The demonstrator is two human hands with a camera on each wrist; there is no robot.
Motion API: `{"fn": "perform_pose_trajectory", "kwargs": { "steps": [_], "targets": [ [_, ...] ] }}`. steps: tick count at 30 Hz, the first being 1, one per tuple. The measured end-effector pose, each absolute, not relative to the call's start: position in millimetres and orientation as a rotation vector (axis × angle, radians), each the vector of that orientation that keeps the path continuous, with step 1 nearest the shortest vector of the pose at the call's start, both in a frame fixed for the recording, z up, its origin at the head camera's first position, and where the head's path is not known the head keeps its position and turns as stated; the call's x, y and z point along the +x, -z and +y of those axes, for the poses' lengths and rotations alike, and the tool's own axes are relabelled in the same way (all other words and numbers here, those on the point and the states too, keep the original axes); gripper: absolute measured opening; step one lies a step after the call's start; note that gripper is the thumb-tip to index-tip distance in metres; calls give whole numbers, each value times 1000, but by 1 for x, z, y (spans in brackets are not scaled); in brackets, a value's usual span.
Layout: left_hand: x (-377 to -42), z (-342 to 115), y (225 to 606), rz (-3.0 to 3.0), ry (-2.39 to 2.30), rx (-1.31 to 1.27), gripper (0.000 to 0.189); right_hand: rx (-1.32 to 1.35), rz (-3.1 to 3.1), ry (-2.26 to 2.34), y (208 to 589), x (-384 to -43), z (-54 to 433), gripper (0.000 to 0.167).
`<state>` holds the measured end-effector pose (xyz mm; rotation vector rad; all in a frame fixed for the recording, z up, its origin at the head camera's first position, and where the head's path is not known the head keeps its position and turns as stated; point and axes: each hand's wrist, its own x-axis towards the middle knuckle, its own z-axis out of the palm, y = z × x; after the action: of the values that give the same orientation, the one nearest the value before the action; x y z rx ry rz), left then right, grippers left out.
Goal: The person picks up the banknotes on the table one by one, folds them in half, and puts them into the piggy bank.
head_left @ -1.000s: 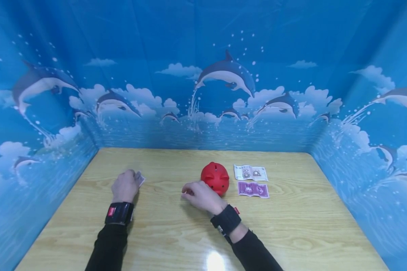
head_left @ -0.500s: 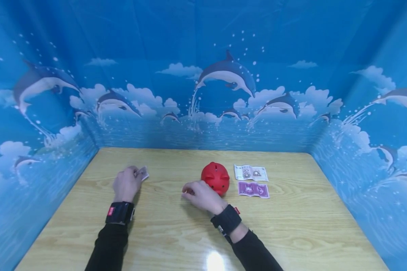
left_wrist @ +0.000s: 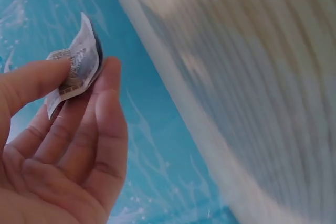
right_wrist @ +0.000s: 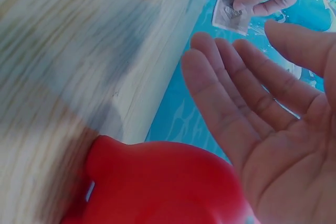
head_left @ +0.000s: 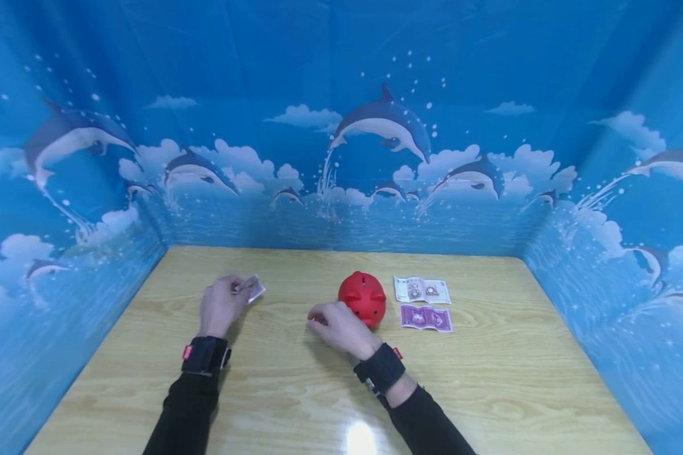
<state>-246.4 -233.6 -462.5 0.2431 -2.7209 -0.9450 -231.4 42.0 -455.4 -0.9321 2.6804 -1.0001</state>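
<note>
While the left hand [head_left: 221, 308] pinches a creased banknote [head_left: 255, 289], the red piggy bank [head_left: 361, 292] stands well to its right.
The right hand [head_left: 341, 330], fingers relaxed and holding nothing, is nearer, just beside the red piggy bank.

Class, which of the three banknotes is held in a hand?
The banknote pinched in the left hand. The pale banknote and the purple banknote lie untouched on the table, right of the red piggy bank.

I count two hands [head_left: 219, 308] [head_left: 344, 332], three banknotes [head_left: 255, 288] [head_left: 422, 291] [head_left: 425, 318] (one left, two right), one red piggy bank [head_left: 362, 293], two black wristbands [head_left: 205, 356] [head_left: 379, 368] and one table [head_left: 506, 379] from my remote seat.
</note>
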Motion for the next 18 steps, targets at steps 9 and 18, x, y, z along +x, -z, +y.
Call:
{"fn": "perform_pose_trajectory", "kwargs": {
  "steps": [9,18],
  "targets": [
    [-250,-215,459,-2599,1216,180,24,-873,2697,1066,454,-231,41,35],
    [-247,-197,454,-2475,1482,135,26,-869,2704,1193,450,-233,38,34]
  ]
}}
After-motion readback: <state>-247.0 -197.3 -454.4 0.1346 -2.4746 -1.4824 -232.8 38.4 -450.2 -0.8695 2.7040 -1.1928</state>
